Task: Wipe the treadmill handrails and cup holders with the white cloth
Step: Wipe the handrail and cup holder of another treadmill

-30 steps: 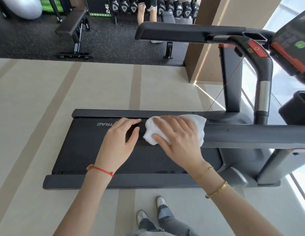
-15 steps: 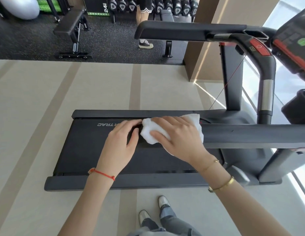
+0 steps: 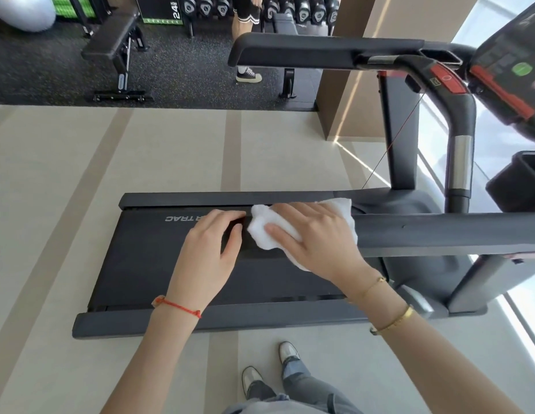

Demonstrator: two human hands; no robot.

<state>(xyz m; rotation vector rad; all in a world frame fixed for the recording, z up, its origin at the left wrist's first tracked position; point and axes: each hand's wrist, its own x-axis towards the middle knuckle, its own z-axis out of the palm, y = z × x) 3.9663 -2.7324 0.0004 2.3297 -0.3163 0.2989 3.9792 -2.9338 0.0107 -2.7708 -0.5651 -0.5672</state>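
Mid-wipe on the near handrail (image 3: 439,234), at its free end. White cloth (image 3: 290,231) draped over that end, pressed down by right hand (image 3: 314,237): fingers spread nearly flat on top of the cloth, not curled round it as far as visible. Left hand (image 3: 212,252) just beside the cloth on the tip of the same handrail, fingers loosely bent over the rail end, steadying; holding nothing else.

Progress estimate: early to middle. Only the end of the near handrail under the cloth right now; cannot tell from surface look how much of its length toward the console (image 3: 511,64) already cleaned. Far handrail (image 3: 305,53) beyond the near handrail untouched at this moment. Cup holder (image 3: 523,180) at the console end of the near handrail also away from the cloth. Likely left: far rail, upright grips, cup holders.
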